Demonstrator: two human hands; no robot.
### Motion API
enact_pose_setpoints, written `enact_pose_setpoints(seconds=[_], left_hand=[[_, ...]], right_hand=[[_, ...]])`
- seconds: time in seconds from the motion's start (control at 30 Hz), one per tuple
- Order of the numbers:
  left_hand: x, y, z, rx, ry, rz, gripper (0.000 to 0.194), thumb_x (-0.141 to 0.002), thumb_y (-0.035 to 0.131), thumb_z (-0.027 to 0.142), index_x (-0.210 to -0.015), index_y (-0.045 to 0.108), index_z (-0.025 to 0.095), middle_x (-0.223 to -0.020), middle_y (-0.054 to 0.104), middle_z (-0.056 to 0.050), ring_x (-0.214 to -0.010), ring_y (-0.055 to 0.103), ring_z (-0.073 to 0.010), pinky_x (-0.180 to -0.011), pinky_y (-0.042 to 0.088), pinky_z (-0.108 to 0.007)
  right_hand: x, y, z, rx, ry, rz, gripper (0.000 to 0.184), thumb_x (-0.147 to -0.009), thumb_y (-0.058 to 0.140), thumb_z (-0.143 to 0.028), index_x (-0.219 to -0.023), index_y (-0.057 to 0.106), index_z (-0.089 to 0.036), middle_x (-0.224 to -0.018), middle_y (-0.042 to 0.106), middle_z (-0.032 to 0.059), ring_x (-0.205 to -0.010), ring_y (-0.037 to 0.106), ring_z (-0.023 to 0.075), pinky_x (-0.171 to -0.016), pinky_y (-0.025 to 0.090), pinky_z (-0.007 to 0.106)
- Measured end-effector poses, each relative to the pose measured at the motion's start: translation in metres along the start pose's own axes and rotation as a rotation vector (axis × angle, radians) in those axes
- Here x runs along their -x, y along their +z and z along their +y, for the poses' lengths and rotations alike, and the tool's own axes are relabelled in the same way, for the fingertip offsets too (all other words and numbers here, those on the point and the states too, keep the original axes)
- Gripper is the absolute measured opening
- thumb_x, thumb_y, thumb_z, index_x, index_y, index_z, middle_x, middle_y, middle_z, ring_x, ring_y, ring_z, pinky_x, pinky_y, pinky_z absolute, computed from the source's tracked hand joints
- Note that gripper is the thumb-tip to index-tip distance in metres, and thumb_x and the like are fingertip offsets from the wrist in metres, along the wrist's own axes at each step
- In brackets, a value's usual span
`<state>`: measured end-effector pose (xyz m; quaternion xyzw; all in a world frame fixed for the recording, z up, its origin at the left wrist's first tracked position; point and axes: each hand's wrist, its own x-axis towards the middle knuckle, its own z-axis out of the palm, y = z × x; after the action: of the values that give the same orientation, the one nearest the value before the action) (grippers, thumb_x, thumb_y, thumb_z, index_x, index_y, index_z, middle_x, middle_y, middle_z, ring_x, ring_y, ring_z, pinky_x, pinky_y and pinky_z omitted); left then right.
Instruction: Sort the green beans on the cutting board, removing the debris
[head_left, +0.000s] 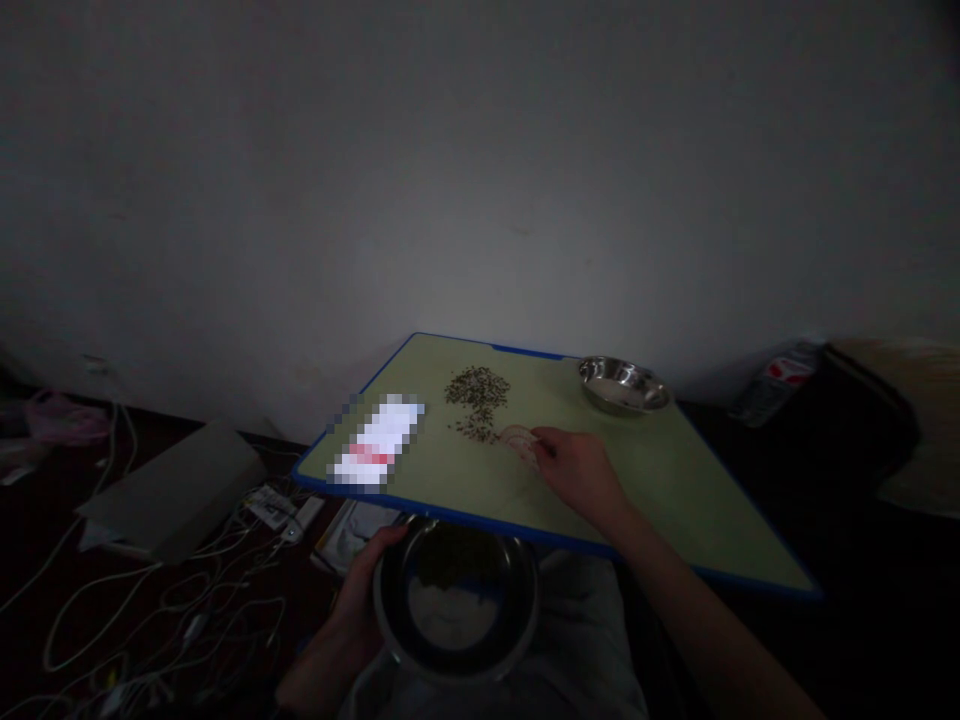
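Note:
My right hand (577, 465) pinches a clear protractor (520, 440) with printed markings. The protractor's left edge is beside a spread of small dark and pale grains (478, 400), lying loose on the pale green tabletop (450, 487). Below the table's near edge, my left hand (361, 590) grips the rim and side of a metal bowl (456, 672) over my lap. A dark greenish heap (457, 552) lies in the far part of that bowl; its grains are too dim to make out. A second metal bowl (624, 388) stands at the table's far right, with something pale in its bottom.
A lit, blurred-out phone-like screen (379, 440) lies on the table's left side. Blue trim (465, 518) edges the tabletop, and a bare wall (480, 180) rises behind. Tangled cables (202, 610) and a grey box (172, 490) are on the left floor; a bottle (776, 380) is at right.

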<state>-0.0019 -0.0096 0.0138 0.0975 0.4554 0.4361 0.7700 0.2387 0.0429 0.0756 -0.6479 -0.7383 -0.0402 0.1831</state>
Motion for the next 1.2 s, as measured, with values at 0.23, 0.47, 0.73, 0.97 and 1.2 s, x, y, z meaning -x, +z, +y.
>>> enact_pose_setpoints(seconds=[0.23,0.47,0.73,0.97,1.2], left_hand=[[0.004,0.007,0.002,-0.038,0.002,0.075,0.023,-0.074,0.053,0.021,-0.06,0.067,0.012,-0.052,0.07,-0.006,-0.049,0.064,-0.019,-0.052,0.051,-0.029],[0.002,0.004,0.001,-0.012,0.002,0.05,0.025,-0.076,0.051,0.02,-0.061,0.068,0.011,-0.053,0.07,-0.007,-0.051,0.065,-0.0197,-0.053,0.051,-0.029],[0.001,0.002,0.001,-0.022,0.002,0.066,0.022,-0.073,0.054,0.02,-0.059,0.068,0.012,-0.051,0.07,-0.006,-0.049,0.064,-0.0193,-0.053,0.05,-0.029],[0.003,0.006,0.002,-0.023,0.031,0.067,0.025,-0.074,0.052,0.019,-0.056,0.068,0.012,-0.051,0.07,-0.007,-0.049,0.064,-0.0184,-0.054,0.05,-0.028],[0.004,0.006,0.002,-0.023,-0.006,0.069,0.025,-0.075,0.051,0.022,-0.06,0.068,0.012,-0.053,0.071,-0.006,-0.051,0.064,-0.02,-0.056,0.051,-0.031]], right_hand=[[-0.003,0.001,0.001,0.024,0.019,-0.01,0.025,-0.082,0.046,-0.023,-0.092,0.069,-0.021,-0.078,0.071,0.0042,-0.068,0.064,0.0158,-0.06,0.039,0.022],[0.002,-0.001,0.009,0.009,-0.007,0.013,0.028,-0.082,0.044,-0.024,-0.091,0.07,-0.021,-0.078,0.071,0.0041,-0.066,0.064,0.0152,-0.059,0.039,0.023],[-0.005,0.003,0.008,0.016,0.025,-0.004,0.026,-0.081,0.045,-0.025,-0.089,0.07,-0.021,-0.075,0.071,0.0041,-0.064,0.063,0.0155,-0.056,0.036,0.023],[-0.011,0.006,0.0,0.002,-0.007,0.008,0.027,-0.083,0.044,-0.028,-0.076,0.068,-0.018,-0.069,0.069,0.0043,-0.06,0.061,0.0138,-0.054,0.032,0.023],[-0.019,0.012,-0.002,-0.005,0.035,0.035,0.026,-0.081,0.046,-0.029,-0.077,0.068,-0.017,-0.071,0.069,0.0062,-0.062,0.062,0.0137,-0.054,0.033,0.022]])
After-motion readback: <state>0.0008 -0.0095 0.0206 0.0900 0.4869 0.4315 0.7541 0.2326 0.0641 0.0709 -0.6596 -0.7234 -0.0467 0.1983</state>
